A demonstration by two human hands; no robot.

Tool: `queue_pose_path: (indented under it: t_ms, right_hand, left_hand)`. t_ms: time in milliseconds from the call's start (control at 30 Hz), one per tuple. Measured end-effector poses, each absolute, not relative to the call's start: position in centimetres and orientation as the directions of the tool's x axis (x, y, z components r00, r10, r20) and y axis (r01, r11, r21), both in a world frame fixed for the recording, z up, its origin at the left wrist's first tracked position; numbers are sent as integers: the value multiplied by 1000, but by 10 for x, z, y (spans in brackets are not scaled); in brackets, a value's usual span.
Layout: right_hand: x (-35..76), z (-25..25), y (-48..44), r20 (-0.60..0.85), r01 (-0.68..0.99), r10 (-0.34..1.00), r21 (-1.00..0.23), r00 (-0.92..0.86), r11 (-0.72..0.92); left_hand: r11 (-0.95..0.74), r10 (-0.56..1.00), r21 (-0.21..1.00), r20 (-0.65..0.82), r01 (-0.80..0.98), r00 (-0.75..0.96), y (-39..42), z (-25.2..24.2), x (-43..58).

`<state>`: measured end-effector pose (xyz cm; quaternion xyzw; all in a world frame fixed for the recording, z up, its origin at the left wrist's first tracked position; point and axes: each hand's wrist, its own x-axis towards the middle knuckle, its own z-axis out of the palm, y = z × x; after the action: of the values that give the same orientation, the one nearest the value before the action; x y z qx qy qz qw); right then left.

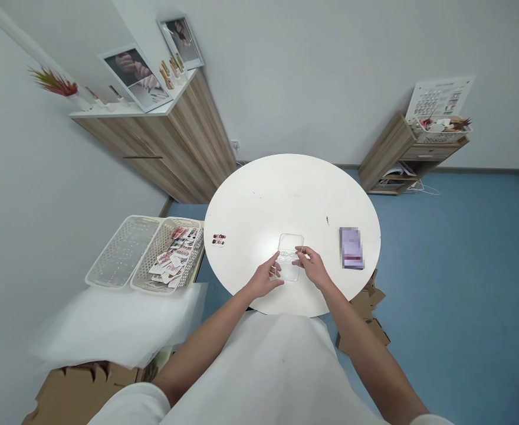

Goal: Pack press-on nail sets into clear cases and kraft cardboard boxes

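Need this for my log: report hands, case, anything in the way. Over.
Right hand holding case by right edge; left hand at left edge. Case clear, open. Card off left, purple item off right, neither touching case.

No readable text, labels, numbers or signs.

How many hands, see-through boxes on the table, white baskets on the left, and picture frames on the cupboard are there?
Left hand and right hand: 2
See-through box: 1
White baskets: 2
Picture frames: 2
Total: 7
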<state>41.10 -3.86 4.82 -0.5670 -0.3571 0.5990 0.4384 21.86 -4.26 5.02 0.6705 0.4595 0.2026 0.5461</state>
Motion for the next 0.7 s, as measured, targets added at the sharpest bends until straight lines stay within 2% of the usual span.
queue_pose_path:
  t_ms: [133,267,467,700]
  right_hand:
    - [403,35,-43,-410,-168,912,-900,16,-402]
    - [395,18,-57,-415,-140,909,-902,23,-408]
    - [389,4,-74,-416,53,909,-908,-7,-416]
    - [389,-13,-77,-424,301,902,-853,77,-427]
  left_hand:
    - [20,850,904,-241,428,468,-50,34,219]
    - [29,859,892,-253,452,446,-54,12,218]
    - [43,843,853,-311,520,440,-57,-9,216]
    - [25,840,672,-416,740,350,-57,-11,221]
